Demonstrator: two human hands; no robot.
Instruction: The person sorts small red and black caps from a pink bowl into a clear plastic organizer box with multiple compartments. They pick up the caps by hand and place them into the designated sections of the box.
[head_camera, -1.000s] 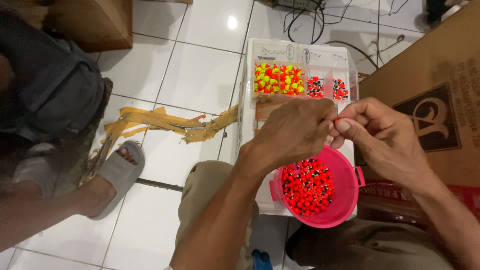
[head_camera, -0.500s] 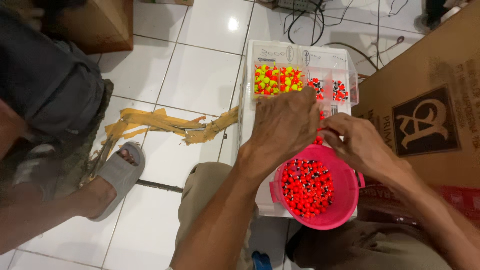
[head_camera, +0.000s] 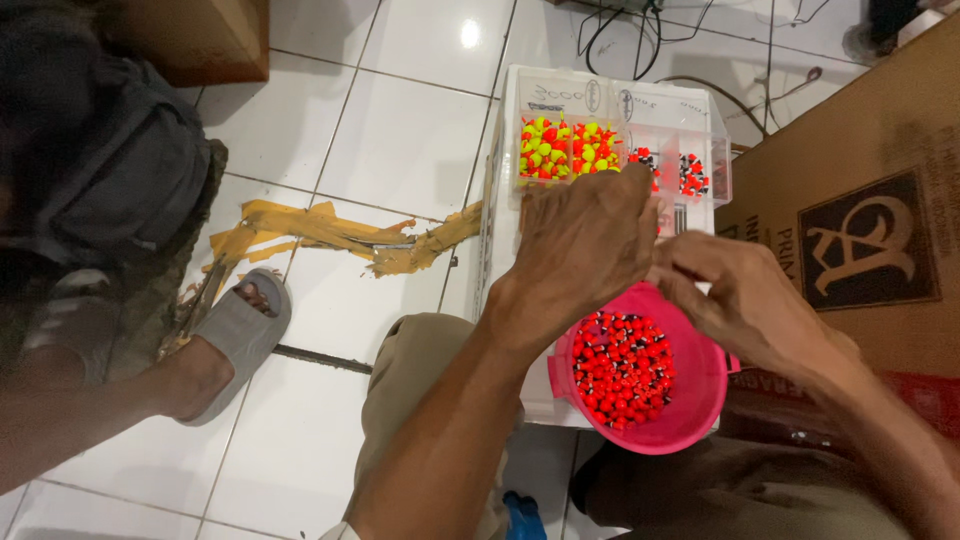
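Red-orange round beads with black dots (head_camera: 622, 368) fill the pink round plastic bowl (head_camera: 700, 400), which sits directly below both hands, on the near end of a clear plastic compartment box (head_camera: 610, 100). The left hand (head_camera: 585, 245) hovers above the bowl's far rim, fingers curled together downward; whether it pinches anything cannot be told. The right hand (head_camera: 745, 300) meets it from the right, fingertips drawn together against the left fingers. Yellow and orange beads (head_camera: 565, 148) lie in far compartments. A brown cardboard carton (head_camera: 860, 200) crowds the right; white floor tiles (head_camera: 400, 140) lie open to the left.
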